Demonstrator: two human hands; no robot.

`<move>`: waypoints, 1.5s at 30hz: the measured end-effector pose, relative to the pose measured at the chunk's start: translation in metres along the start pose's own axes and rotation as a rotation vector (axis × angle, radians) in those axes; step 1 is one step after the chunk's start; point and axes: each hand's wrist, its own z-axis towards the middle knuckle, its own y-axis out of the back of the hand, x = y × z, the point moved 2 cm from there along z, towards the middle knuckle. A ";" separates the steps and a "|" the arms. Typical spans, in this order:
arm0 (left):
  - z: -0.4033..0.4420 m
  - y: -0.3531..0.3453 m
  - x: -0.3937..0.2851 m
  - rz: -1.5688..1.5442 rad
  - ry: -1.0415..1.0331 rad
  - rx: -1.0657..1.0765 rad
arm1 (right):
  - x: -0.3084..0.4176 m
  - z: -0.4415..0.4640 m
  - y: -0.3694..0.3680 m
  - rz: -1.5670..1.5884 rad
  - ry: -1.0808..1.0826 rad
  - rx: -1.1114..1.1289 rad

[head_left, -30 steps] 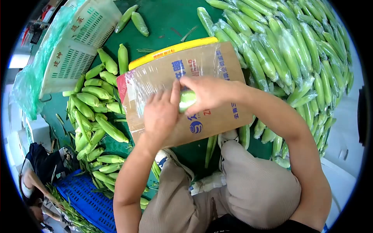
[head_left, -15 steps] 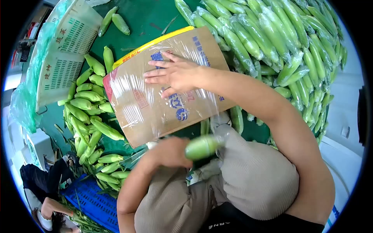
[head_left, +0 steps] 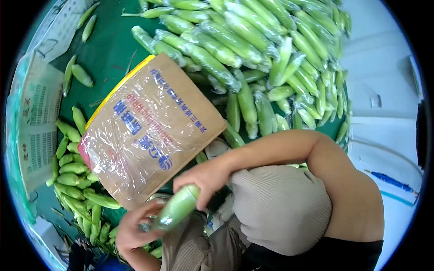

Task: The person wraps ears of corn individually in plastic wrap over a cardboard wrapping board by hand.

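A green ear of corn (head_left: 178, 207) in its husk, with shiny plastic film on it, is tilted above my lap. My right hand (head_left: 204, 181) grips its upper end. The fingers and thumb of my left hand (head_left: 138, 228) close round the lower end, slightly blurred. Just beyond my hands, a flat cardboard piece (head_left: 181, 97) with blue and red print lies at a slant. Clear film (head_left: 122, 149) with creases covers much of its face.
Film-wrapped corn ears (head_left: 221, 43) are heaped at the back and right. Unwrapped ears (head_left: 70, 178) lie to the left, near a white plastic crate (head_left: 38, 131). All this rests on a green surface (head_left: 115, 43). A blue pen-like object (head_left: 391, 180) is at far right.
My right hand has left the cardboard and come down onto the corn. The ear has moved left and tilted, between both hands. The view has shifted, turning the cardboard steeper.
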 end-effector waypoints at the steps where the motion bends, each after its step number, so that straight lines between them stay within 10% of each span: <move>1: -0.005 0.009 0.012 -0.130 -0.162 -0.130 | -0.003 0.000 0.004 0.021 0.053 -0.078; 4: 0.012 0.006 0.018 -0.463 -0.836 -0.501 | 0.011 0.001 0.014 0.232 0.198 -0.421; 6: 0.034 -0.021 -0.012 -0.788 -1.052 -0.596 | -0.021 0.022 0.030 1.050 0.370 -0.656; 9: 0.056 -0.057 -0.083 0.279 -0.980 -0.389 | 0.032 0.023 0.040 1.568 0.604 -0.582; 11: 0.103 -0.086 -0.082 0.821 -1.482 -0.647 | 0.058 0.021 0.024 1.869 0.610 0.032; 15: 0.125 -0.074 -0.053 0.841 -1.543 -0.995 | 0.047 0.007 0.030 1.244 0.483 -0.459; 17: 0.094 -0.031 -0.006 0.824 -1.142 -0.991 | -0.009 -0.058 0.064 0.864 0.085 -0.740; 19: 0.059 0.030 0.066 0.907 -0.460 -0.957 | -0.043 -0.110 0.097 -0.291 -0.089 -1.412; 20: 0.037 0.052 0.102 0.612 -0.534 -1.721 | -0.060 -0.142 0.115 -0.544 -0.213 -1.505; 21: 0.014 0.078 0.133 -0.002 -0.186 -1.886 | -0.074 -0.178 0.124 -0.807 -0.354 -1.587; 22: -0.010 0.109 0.177 0.149 0.094 -2.019 | -0.083 -0.206 0.123 -0.925 -0.477 -1.578; 28: -0.004 0.181 0.354 -0.069 0.817 -1.448 | -0.135 -0.233 0.121 -1.116 -0.363 -1.656; 32: 0.006 0.163 0.309 -0.777 0.023 -1.792 | -0.031 -0.115 0.104 -0.922 -0.043 -0.947; 35: -0.002 0.116 0.158 -0.231 -0.289 -1.774 | -0.001 -0.064 0.109 -1.191 0.015 -0.630; 39: 0.033 0.069 -0.005 0.733 -0.524 -1.141 | 0.026 -0.023 0.120 -1.227 -0.145 -0.313; 42: 0.087 0.035 -0.029 0.974 -0.225 -0.837 | -0.014 -0.013 0.123 -1.353 0.094 -0.295; 45: 0.109 0.027 -0.021 1.056 -0.283 -0.834 | -0.027 -0.029 0.110 -0.509 0.359 -0.824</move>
